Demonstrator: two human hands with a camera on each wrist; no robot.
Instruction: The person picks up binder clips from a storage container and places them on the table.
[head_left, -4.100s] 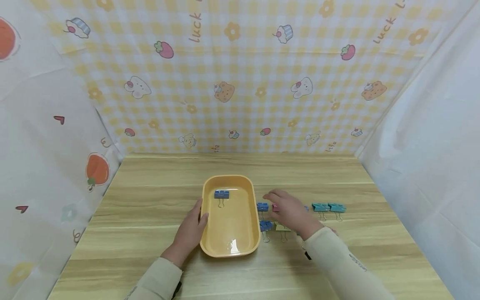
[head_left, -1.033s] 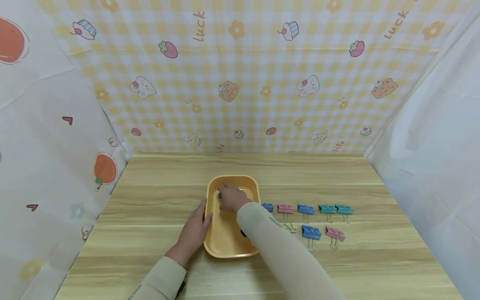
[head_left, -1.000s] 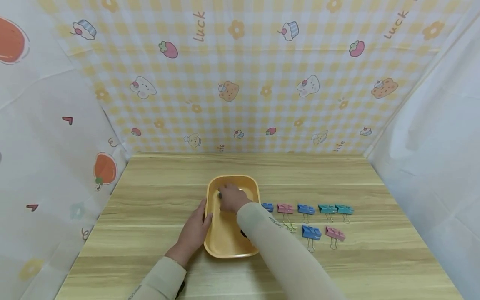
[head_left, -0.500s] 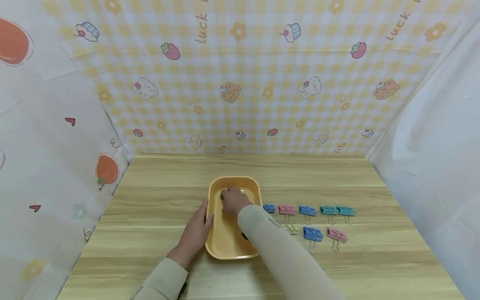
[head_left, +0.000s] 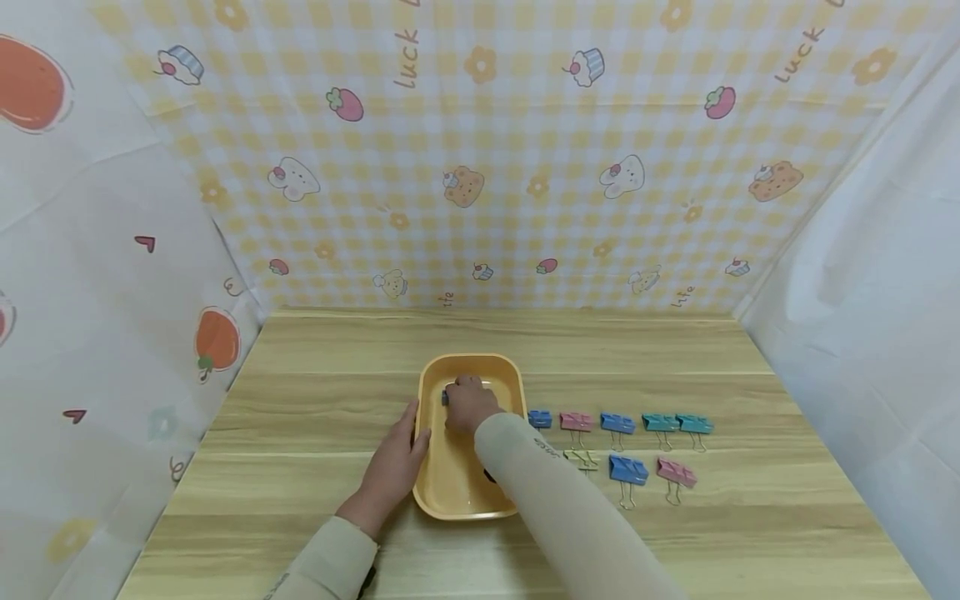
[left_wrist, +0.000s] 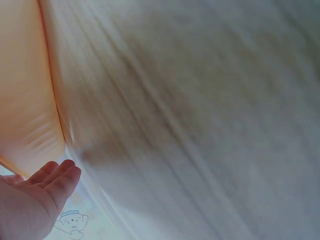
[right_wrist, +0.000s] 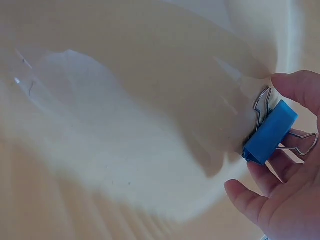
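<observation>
The left hand [head_left: 392,461] holds the left rim of a yellow-orange tray [head_left: 468,508], its thumb over the edge and its fingers along the outer wall. Part of that wall [left_wrist: 25,90] shows in the left wrist view above the fingers. Inside the tray's far half is the right hand [head_left: 472,404], reaching down from the right. Seen from the right wrist, a blue binder clip [right_wrist: 271,132] with silver wire handles sits between the thumb and fingers. Only a small blue edge of this clip [head_left: 446,398] shows from the head. The right sleeve covers the tray's right rim in part.
Right of the tray, binder clips lie in two rows. A blue clip [head_left: 540,418], a pink clip [head_left: 576,422] and teal clips [head_left: 660,422] are in the back row; a yellow clip [head_left: 582,460] is in front. A patterned cloth [head_left: 480,167] hangs behind the table.
The right hand has gone from above the clip rows into the tray, where a blue clip lay bare before. Lately it has shifted only slightly. The left hand stays at the tray's rim.
</observation>
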